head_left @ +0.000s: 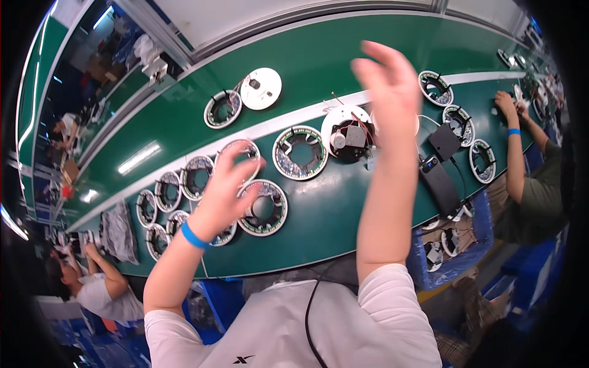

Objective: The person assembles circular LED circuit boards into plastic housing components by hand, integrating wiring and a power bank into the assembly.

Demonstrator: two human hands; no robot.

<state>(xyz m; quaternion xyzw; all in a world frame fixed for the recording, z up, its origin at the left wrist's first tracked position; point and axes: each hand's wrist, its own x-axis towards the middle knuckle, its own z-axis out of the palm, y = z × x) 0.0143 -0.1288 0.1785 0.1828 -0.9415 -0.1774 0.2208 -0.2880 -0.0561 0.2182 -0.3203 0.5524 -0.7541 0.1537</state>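
by left hand, round ring, dotted side up

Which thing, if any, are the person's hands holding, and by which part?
Nothing appears held: the left hand is spread over white rings, and the right hand, blurred, is raised open.

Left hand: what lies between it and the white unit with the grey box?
Head view: a white-rimmed ring lies between the left hand and white unit.

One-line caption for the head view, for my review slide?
Left hand over white ring-shaped assemblies, right hand farther out across a green workbench.
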